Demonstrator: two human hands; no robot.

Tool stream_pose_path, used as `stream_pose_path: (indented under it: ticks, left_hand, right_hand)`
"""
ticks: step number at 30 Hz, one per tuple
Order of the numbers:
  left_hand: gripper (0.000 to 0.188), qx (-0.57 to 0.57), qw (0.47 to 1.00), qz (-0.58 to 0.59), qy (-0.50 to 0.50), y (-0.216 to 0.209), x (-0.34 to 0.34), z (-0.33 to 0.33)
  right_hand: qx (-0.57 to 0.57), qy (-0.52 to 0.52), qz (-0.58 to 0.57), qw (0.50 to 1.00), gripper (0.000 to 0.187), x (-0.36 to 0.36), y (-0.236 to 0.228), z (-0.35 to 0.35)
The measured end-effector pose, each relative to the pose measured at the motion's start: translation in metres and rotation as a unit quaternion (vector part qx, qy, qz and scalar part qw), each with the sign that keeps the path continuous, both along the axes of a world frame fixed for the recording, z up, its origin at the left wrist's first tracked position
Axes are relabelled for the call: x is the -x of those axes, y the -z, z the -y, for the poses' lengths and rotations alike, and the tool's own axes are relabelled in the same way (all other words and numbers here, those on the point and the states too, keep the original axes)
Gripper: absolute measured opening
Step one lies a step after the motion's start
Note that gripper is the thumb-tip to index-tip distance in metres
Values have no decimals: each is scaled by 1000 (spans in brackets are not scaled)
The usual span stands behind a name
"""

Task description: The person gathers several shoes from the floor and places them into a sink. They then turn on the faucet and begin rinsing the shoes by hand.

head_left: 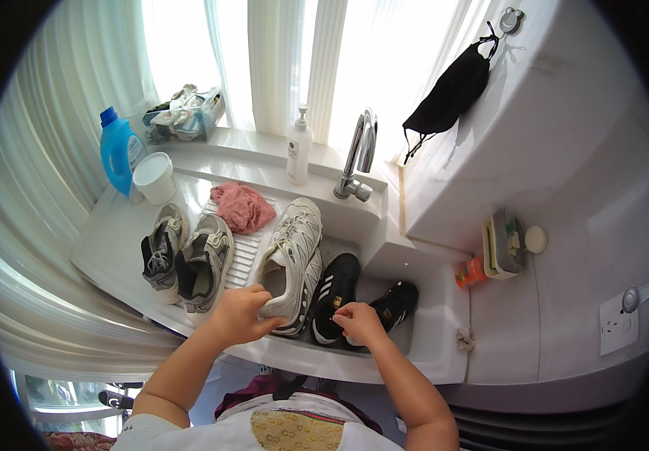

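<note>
My left hand (243, 316) grips the heel of a white sneaker (294, 233), which leans at the sink's left side against a second white sneaker (312, 282). With its fingers pinched, my right hand (360, 323) is at the opening of a black sneaker with white stripes (342, 274). That shoe stands in the sink (433, 331). Another black sneaker (399, 302) lies to its right, partly behind my right hand. Just what my right fingertips pinch on the shoe is hard to see.
Two grey sneakers (206, 263) and a pink cloth (242, 207) occupy the ribbed drainboard. Behind are a blue detergent bottle (118, 154), white tub (154, 179), clear box of cloths (208, 113), pump bottle (299, 150) and faucet (356, 158). A brush holder (503, 248) hangs right.
</note>
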State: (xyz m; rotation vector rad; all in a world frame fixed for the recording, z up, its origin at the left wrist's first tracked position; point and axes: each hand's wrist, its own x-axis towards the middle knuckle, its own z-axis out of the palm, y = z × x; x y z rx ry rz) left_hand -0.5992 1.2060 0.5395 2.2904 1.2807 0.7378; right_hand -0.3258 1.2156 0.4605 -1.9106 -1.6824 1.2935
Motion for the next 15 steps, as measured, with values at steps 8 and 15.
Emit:
stream_pose_path:
  ticks: [8, 15]
  left_hand:
    - [25, -60, 994, -87, 39, 31, -38, -5]
    - [35, -1, 995, -93, 22, 12, -55, -10]
  right_hand:
    - [-85, 37, 12, 996, 23, -7, -8, 2]
    - [-134, 95, -75, 984, 17, 4, -14, -1]
